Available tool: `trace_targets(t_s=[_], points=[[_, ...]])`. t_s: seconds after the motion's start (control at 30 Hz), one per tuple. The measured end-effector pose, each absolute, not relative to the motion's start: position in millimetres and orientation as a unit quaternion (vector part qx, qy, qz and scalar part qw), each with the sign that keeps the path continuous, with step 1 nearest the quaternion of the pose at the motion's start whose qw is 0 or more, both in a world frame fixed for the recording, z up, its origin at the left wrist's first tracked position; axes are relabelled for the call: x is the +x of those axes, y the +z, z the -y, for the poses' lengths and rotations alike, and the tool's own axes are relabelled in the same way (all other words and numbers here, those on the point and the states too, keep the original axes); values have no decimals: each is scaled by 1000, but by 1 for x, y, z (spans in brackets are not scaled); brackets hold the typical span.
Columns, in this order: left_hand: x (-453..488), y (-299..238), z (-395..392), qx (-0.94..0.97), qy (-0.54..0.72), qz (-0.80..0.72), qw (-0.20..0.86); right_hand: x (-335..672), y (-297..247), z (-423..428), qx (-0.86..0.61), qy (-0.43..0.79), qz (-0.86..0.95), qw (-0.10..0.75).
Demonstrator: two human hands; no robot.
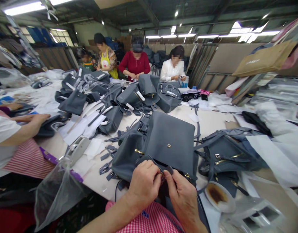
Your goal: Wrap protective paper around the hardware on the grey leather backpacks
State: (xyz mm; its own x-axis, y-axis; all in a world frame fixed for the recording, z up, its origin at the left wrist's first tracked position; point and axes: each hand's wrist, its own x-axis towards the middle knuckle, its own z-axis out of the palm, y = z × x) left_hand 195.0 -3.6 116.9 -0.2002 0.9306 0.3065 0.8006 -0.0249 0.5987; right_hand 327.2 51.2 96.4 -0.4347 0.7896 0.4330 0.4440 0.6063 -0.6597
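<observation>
A dark grey backpack (171, 132) lies in front of me at the table's edge, its flap with a small gold stud facing up. At the bag's near edge, my left hand (146, 178) is closed, thumb and fingers pinching a thin dark strap (152, 159) of the bag. Close beside it, my right hand (182, 194) is closed too, with a small dark tab (168, 169) between thumb and fingers. The fingertips of both hands nearly meet, and they partly hide the spot where they work. Gold zips (139, 151) show on the bag's side.
Another grey bag (221, 155) lies on the right, near a dish with brown residue (216, 194). Several grey bags (129, 97) are heaped behind. A tape dispenser (77, 149) stands left. A co-worker's hand (39, 123) is further left; several people work across the table.
</observation>
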Motion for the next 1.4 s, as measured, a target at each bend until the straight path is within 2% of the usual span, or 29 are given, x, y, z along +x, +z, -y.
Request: trace_targets(t_s=[0.2,0.33,0.43,0.57,0.67,0.73,0.93,1.03,1.1,1.3,1.4], points=[[203,117,1,622,278,-729,67,324,95,-46,-326,149,854,377],[199,106,-5,594,303,-743,49,325,93,-46,-357,176,840,368],[189,100,-2,558,352,-750,46,333,97,-58,-432,206,804,352],[182,105,13,626,439,-636,109,346,103,-84,-522,280,739,321],[177,104,27,652,442,-587,185,350,102,-99,-527,318,721,319],[163,97,37,624,413,-637,184,351,100,-103,-524,332,717,316],[82,73,83,443,272,-854,18,352,112,-99,-464,360,755,291],[58,74,104,378,153,-908,96,353,126,-91,-455,327,775,291],[54,72,112,374,119,-905,163,355,132,-83,-425,318,800,281],[81,49,100,490,256,-800,233,362,140,-67,-275,314,894,165],[104,52,74,561,310,-752,151,357,148,-83,-271,268,912,152]])
